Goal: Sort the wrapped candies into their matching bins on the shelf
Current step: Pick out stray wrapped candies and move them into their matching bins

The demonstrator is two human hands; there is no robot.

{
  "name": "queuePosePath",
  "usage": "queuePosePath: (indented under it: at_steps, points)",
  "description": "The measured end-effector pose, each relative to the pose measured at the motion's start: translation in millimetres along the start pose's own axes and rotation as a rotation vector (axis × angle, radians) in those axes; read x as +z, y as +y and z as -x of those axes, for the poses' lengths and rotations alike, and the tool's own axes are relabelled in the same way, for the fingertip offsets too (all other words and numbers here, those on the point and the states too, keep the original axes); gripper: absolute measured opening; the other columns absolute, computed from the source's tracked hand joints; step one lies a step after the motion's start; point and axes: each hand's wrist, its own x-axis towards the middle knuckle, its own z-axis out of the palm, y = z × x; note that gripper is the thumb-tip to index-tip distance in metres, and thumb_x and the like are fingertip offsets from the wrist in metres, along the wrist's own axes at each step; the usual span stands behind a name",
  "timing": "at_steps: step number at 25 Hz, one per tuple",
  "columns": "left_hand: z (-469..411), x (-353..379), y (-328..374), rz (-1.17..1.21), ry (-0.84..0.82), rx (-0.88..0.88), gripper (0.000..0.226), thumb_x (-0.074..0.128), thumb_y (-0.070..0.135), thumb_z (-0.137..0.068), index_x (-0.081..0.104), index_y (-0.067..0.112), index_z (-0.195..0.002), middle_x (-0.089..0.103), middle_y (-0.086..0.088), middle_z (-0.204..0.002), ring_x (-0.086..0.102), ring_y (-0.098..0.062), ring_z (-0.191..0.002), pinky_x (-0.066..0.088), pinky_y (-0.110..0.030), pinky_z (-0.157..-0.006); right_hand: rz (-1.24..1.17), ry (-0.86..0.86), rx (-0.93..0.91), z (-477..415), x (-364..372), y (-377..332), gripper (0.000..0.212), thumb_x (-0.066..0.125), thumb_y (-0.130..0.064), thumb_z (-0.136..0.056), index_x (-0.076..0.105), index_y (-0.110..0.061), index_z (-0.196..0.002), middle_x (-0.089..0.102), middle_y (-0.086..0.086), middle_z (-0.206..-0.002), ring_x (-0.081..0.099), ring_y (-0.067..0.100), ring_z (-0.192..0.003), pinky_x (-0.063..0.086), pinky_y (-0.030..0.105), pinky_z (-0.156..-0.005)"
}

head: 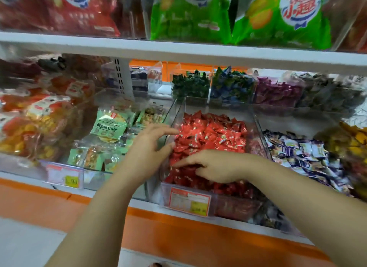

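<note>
1. Along the front row of the shelf (147,205), both hands work at one clear bin (218,107) heaped with red candies (214,133). Green candies (190,83), blue candies (230,85) and purple candies (276,91) fill smaller bins behind it.
2. The left hand (151,145) hovers at the bin's left wall, fingers loosely spread and thumb apart, with nothing visibly held. Whether it touches the plastic cannot be told.
3. The right hand (216,167) lies palm-down on the pile near the front, index finger stretched out and the other fingers curled into the wrappers. Whether they pinch a piece is hidden.
4. Raking through so full a heap could push pieces over the side wall into the neighbouring purple-and-white candies (301,153), or over the front above the price label (189,202), which would undo the sorting.
5. The slick foil may also let a pinched piece slip, or bring a second one up with it.
6. The wrappers look glossy and crinkled, small pillow shapes with pinched, jagged ends. The bin is thin, hard, transparent plastic with straight walls. The label is a flat card at the bin's front.
</note>
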Motion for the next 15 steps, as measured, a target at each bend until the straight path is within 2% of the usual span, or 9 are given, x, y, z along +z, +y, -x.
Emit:
queuePosePath:
  at_steps: [1, 4, 6, 9, 12, 15]
  points:
    - [-2.1, -1.9, -0.2, 0.012, -0.010, 0.003, 0.028, 0.064, 0.016, -0.086, 0.060, 0.035, -0.106, 0.051, 0.010, -0.122, 0.039, 0.004, -0.112, 0.022, -0.004, -0.093, -0.013, 0.010, 0.032, -7.2, -4.1, 4.1, 0.062, 0.036, 0.002, -0.091, 0.039, -0.040, -0.137, 0.039, -0.007, -0.146, 0.055, 0.023, -0.114, 0.049, 0.040, -0.093]
    - [-6.1, -4.4, 0.5, 0.024, -0.016, -0.007, 0.031, 0.065, 0.016, -0.085, 0.056, 0.042, -0.101, 0.051, 0.015, -0.118, 0.042, 0.005, -0.109, 0.022, 0.003, -0.088, -0.243, 0.063, 0.192, -16.5, -14.3, 21.9, 0.072, 0.034, 0.006, -0.089, 0.033, -0.046, -0.138, 0.027, -0.005, -0.150, 0.058, 0.024, -0.109, 0.057, 0.040, -0.079]
    - [-6.2, -4.6, 2.4, 0.046, -0.015, -0.007, 0.033, 0.065, 0.016, -0.084, 0.054, 0.045, -0.097, 0.051, 0.015, -0.117, 0.043, 0.006, -0.107, 0.021, 0.006, -0.088, -0.384, 0.121, 0.259, -14.8, -19.5, 36.2, 0.073, 0.037, 0.007, -0.090, 0.030, -0.045, -0.140, 0.023, -0.004, -0.152, 0.055, 0.024, -0.114, 0.058, 0.039, -0.079]
    - [-4.9, -4.6, 4.2, 0.057, -0.010, -0.011, 0.032, 0.064, 0.016, -0.085, 0.054, 0.045, -0.096, 0.052, 0.014, -0.117, 0.044, 0.006, -0.106, 0.020, 0.008, -0.087, -0.516, 0.151, 0.309, -4.0, -27.4, 50.6, 0.070, 0.039, 0.009, -0.091, 0.026, -0.034, -0.145, 0.023, -0.006, -0.153, 0.046, 0.018, -0.126, 0.057, 0.038, -0.080]
    - [-3.8, -4.6, 4.5, 0.047, -0.017, -0.018, 0.030, 0.063, 0.017, -0.085, 0.055, 0.042, -0.100, 0.052, 0.014, -0.119, 0.043, 0.006, -0.108, 0.019, 0.008, -0.086, -0.451, 0.168, 0.350, 6.6, -34.9, 53.6, 0.062, 0.043, 0.007, -0.092, 0.030, -0.023, -0.145, 0.031, -0.004, -0.150, 0.056, 0.015, -0.113, 0.057, 0.038, -0.081]
    - [-3.7, -4.2, 5.6, 0.028, -0.033, -0.026, 0.029, 0.062, 0.018, -0.087, 0.054, 0.041, -0.103, 0.050, 0.016, -0.122, 0.041, 0.007, -0.109, 0.017, 0.004, -0.087, -0.163, 0.196, 0.255, 13.6, -34.0, 41.5, 0.042, 0.056, -0.004, -0.090, 0.054, -0.023, -0.128, 0.055, -0.007, -0.128, 0.058, 0.007, -0.103, 0.054, 0.026, -0.083]
